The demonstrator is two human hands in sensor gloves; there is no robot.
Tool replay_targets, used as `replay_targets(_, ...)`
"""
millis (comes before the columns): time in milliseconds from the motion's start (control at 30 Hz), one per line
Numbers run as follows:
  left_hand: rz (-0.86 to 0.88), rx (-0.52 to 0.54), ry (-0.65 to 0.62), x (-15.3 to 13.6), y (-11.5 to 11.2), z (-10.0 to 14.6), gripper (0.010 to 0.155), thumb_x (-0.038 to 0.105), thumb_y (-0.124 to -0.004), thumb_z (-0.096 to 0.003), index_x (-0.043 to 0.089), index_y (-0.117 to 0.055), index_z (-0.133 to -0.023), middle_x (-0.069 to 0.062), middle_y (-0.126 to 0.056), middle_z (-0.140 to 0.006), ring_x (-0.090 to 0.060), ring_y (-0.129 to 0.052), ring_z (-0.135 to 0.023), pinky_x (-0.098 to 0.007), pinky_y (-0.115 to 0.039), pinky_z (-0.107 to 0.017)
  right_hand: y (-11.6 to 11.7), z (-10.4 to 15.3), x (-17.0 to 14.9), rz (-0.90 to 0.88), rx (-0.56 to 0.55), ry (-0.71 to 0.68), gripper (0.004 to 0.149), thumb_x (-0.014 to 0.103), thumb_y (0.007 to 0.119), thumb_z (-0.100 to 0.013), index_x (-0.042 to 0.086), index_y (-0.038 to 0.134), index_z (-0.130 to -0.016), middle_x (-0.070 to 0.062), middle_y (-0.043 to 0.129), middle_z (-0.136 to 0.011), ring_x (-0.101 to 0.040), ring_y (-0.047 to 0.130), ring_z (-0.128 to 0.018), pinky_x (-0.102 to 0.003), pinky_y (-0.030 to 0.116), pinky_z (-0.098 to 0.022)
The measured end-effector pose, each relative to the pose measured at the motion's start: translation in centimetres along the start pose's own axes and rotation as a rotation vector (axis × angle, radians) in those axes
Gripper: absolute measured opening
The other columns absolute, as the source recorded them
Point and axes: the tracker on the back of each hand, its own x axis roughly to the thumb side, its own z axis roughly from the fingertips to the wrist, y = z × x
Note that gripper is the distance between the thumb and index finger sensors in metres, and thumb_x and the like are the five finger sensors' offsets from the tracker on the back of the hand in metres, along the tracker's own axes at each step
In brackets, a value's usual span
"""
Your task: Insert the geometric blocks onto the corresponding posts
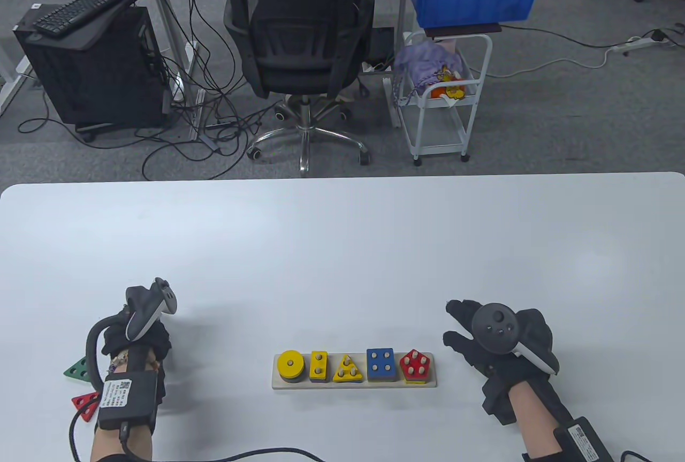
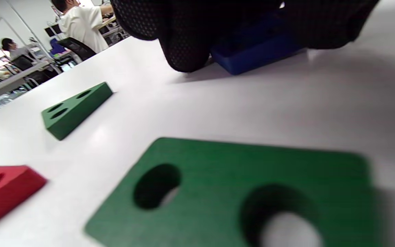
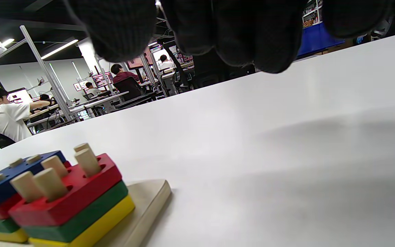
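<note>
The wooden post board (image 1: 275, 383) lies near the table's front edge. It carries stacks topped by a yellow circle (image 1: 291, 363), a yellow rectangle (image 1: 319, 364), a yellow triangle (image 1: 348, 369), a blue square (image 1: 380, 361) and a red pentagon (image 1: 416, 364). My left hand (image 1: 152, 336) is far left of the board; in the left wrist view its fingers (image 2: 183, 44) grip a blue block (image 2: 259, 51) lying on the table. My right hand (image 1: 461, 327) hovers right of the board, fingers spread and empty. The pentagon stack (image 3: 70, 199) shows in the right wrist view.
Loose blocks lie by my left hand: a green triangle (image 1: 77, 369), a red triangle (image 1: 84, 404) and, in the left wrist view, a green rectangle with two holes (image 2: 225, 192). An office chair (image 1: 302, 44) and a cart (image 1: 444, 92) stand beyond the table's far edge.
</note>
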Motion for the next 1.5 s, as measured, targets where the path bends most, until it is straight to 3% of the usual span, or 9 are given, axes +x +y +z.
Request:
replay_targets(133,0.143,0.035,-0.141,1.1,1.9,2.1,0.072,0.052,-0.081,-0.0392,0.033,-0.056,-0.104,0.002,-0.070,-0.108,-0.019,-0.086,-0.094,-0.043,-0.068,-0.076,0.0,0.0,0.5,0.000,-0.006,-0.020,0.063,0.045,0.077,-0.049,0.014,0.066,-0.102,-0.022,0.070,-0.103,-0.048,0.079,-0.088,-0.073,0.063,-0.060)
replay_targets(367,0.573,-0.015,-0.595,6.1,5.4,9.1,0.073,0.054,-0.080,-0.0402,0.034,-0.053,-0.105,0.004,-0.069,-0.108,-0.017,-0.086,-0.094,-0.043,-0.069,-0.075,0.3,0.4,3.2,-0.016,-0.048,-0.135,0.066,0.046,0.077,-0.049,0.013,0.062,-0.104,-0.022,0.070,-0.103,-0.047,0.079,-0.088,-0.072,0.064,-0.059)
replay_targets(600,0.923,-0.296,-1.003,12.0,5.9,15.9,0.074,0.055,-0.079,-0.0414,0.034,-0.050,-0.106,0.005,-0.069,-0.109,-0.016,-0.086,-0.096,-0.043,-0.069,-0.075,0.3,1.7,7.2,-0.073,-0.140,-0.321,0.070,0.047,0.078,-0.048,0.013,0.057,-0.106,-0.020,0.068,-0.104,-0.045,0.080,-0.088,-0.070,0.066,-0.059)
replay_targets(733,1.098,-0.527,-1.132,15.0,4.9,18.5,0.076,0.052,-0.080,-0.0423,0.032,-0.046,-0.107,0.005,-0.067,-0.110,-0.016,-0.084,-0.097,-0.042,-0.068,-0.076,0.3,2.7,9.2,-0.149,-0.208,-0.432,0.075,0.049,0.079,-0.047,0.014,0.052,-0.107,-0.019,0.064,-0.106,-0.043,0.080,-0.088,-0.069,0.067,-0.059)
replay_targets(800,1.158,-0.572,-1.190,16.2,4.3,19.4,0.076,0.051,-0.081,-0.0425,0.032,-0.046,-0.107,0.005,-0.066,-0.110,-0.017,-0.083,-0.098,-0.043,-0.067,-0.076,0.3,3.1,10.0,-0.175,-0.242,-0.470,0.077,0.050,0.079,-0.047,0.013,0.049,-0.108,-0.019,0.062,-0.106,-0.042,0.081,-0.088,-0.068,0.068,-0.059)
replay_targets(1200,1.196,-0.712,-1.262,18.7,2.3,21.9,0.086,0.056,-0.077,-0.0432,0.027,-0.028,-0.108,0.006,-0.066,-0.109,-0.015,-0.084,-0.096,-0.042,-0.066,-0.078,0.5,4.3,11.2,-0.115,-0.409,-0.516,0.082,0.053,0.087,-0.039,0.018,0.053,-0.106,-0.013,0.066,-0.105,-0.041,0.082,-0.085,-0.063,0.073,-0.054)
replay_targets(1333,1.207,-0.795,-1.265,18.8,2.1,22.0,0.086,0.057,-0.076,-0.0436,0.027,-0.029,-0.109,0.005,-0.066,-0.109,-0.016,-0.084,-0.096,-0.044,-0.066,-0.077,0.3,4.5,11.4,-0.058,-0.450,-0.537,0.076,0.045,0.091,-0.039,0.022,0.056,-0.103,-0.009,0.071,-0.103,-0.037,0.086,-0.082,-0.062,0.074,-0.054)
replay_targets(1433,1.174,-0.789,-1.278,18.6,2.2,22.2,0.083,0.058,-0.073,-0.0447,0.026,-0.031,-0.109,0.004,-0.067,-0.109,-0.017,-0.083,-0.097,-0.045,-0.065,-0.078,0.4,4.5,11.3,-0.066,-0.422,-0.537,0.075,0.050,0.089,-0.039,0.020,0.060,-0.101,-0.010,0.075,-0.099,-0.038,0.087,-0.081,-0.063,0.074,-0.054)
replay_targets(1500,1.146,-0.626,-1.262,17.9,2.7,22.2,0.082,0.056,-0.074,-0.0442,0.028,-0.034,-0.109,0.003,-0.061,-0.113,-0.020,-0.078,-0.101,-0.048,-0.062,-0.078,0.3,4.4,11.2,-0.030,-0.426,-0.522,0.075,0.051,0.088,-0.040,0.019,0.060,-0.101,-0.011,0.076,-0.098,-0.037,0.087,-0.080,-0.063,0.074,-0.054)
